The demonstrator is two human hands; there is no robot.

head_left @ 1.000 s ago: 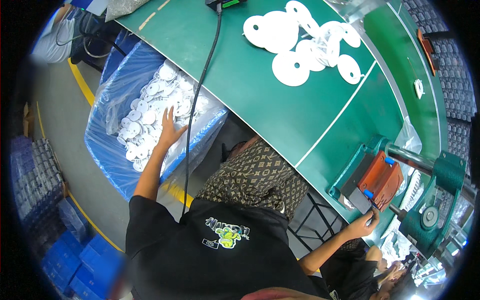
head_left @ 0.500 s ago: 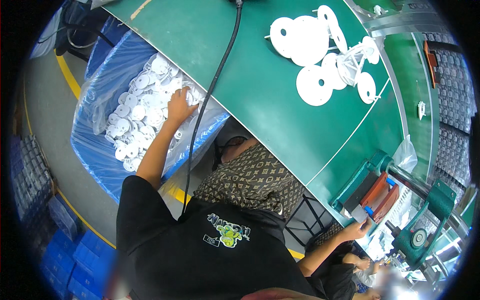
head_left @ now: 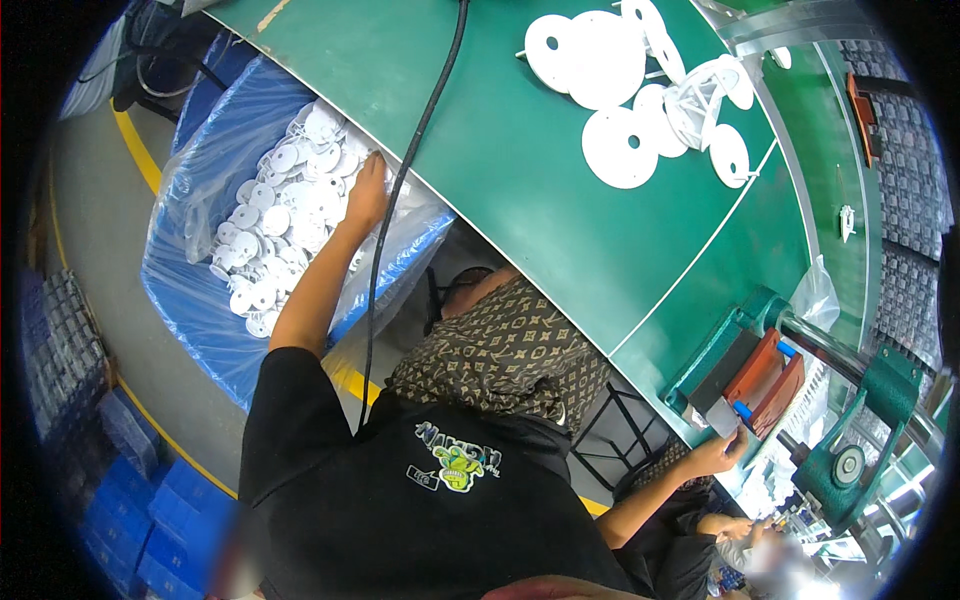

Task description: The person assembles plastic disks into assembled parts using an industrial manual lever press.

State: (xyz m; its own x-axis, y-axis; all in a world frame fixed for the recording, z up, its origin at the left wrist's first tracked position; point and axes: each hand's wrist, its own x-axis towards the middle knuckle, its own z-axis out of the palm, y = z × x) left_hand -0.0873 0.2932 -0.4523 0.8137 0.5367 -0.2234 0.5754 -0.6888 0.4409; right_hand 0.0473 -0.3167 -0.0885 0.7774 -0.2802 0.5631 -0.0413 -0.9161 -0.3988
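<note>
My left hand (head_left: 367, 193) is down in the blue, plastic-lined bin, among a heap of small white discs (head_left: 277, 221) with holes, close to the table edge. Its back faces up and the fingers are hidden, so I cannot see whether they grip a disc. At the right, my right hand (head_left: 716, 455) is closed, fingertips together at the lower edge of a red jig (head_left: 777, 398) with blue pins. A small grey plate (head_left: 721, 417) lies right above those fingertips. What the fingers pinch, if anything, is too small to make out.
A green table (head_left: 560, 230) carries a cluster of larger white discs (head_left: 620, 147) at its far side. A black cable (head_left: 427, 125) hangs across the table edge beside my left arm. A green machine (head_left: 845, 465) stands at the right, with another person's hand (head_left: 735, 527) below it.
My left hand has moved slightly farther in, and its spread fingers have drawn together and dropped from sight. My right hand stays by the jig. The whole view has shifted a little.
</note>
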